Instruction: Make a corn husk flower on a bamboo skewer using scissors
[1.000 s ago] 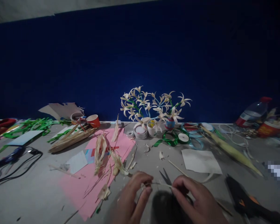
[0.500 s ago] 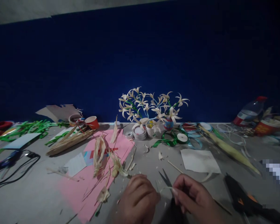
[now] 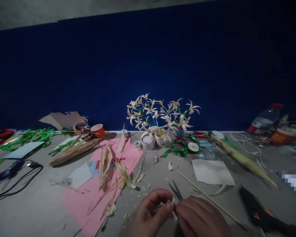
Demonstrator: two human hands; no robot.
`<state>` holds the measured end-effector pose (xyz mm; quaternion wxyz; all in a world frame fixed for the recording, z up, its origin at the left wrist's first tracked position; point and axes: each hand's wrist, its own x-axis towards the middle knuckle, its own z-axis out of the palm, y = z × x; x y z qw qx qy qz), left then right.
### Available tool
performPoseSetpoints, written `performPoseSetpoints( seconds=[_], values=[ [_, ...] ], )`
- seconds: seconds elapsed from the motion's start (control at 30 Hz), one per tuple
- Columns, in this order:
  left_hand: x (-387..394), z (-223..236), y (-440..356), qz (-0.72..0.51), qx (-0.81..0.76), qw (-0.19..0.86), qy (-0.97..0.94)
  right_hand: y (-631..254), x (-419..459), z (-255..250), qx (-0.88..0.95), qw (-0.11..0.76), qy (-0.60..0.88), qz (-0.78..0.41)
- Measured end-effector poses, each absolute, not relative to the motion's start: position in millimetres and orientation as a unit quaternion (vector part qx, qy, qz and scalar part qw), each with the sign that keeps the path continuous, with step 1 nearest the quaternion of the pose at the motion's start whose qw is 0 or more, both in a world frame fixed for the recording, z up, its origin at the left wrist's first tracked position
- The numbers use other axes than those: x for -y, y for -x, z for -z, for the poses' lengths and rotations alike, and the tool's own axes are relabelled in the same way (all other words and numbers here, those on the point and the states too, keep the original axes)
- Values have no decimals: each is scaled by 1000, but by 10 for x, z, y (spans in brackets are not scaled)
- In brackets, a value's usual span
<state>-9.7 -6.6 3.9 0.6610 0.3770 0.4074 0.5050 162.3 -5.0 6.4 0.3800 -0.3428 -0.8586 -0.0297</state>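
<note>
A small pale strip (image 3: 173,199), which looks like corn husk, is pinched between the thumb and forefinger of my left hand (image 3: 154,212). Close against it on the right is my right hand (image 3: 199,215), its fingers pressed together. Whatever those fingers grip is hidden behind them. Just beyond both hands, the blades of a pair of scissors (image 3: 176,190) point away over the table, and its handles are covered by my hands. Husk scraps (image 3: 148,187) lie left of the blades, and a thin stick (image 3: 212,200) rests beyond my right hand.
White husk flowers (image 3: 158,113) stand in small pots at the back, beside a green ribbon spool (image 3: 193,147). Pink paper (image 3: 88,204) with dried husks (image 3: 106,166) lies left. On the right are white paper (image 3: 212,172), a black glue gun (image 3: 258,207) and a bottle (image 3: 265,120).
My hands have come together; they were apart before. My left hand moved right and now pinches the pale strip, which my right hand held earlier. My right hand has turned, knuckles up.
</note>
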Motion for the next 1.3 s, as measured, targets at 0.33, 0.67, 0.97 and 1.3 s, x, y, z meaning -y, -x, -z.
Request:
performPoseSetpoints(
  seconds=[0.33,0.67,0.97,1.3],
  values=[
    [11,-134,123,-490,-376,656,-434,-1628,61,-138,813,395,406,-137],
    [-31,-90,138,-440,-254,761,-404,-1636,63,-272,784,379,424,-249],
    [-32,-27,90,-482,-285,728,-394,-1599,69,-380,787,381,397,-279],
    [26,-109,177,-483,-308,685,-450,-1555,107,-194,667,422,471,-393]
  ],
)
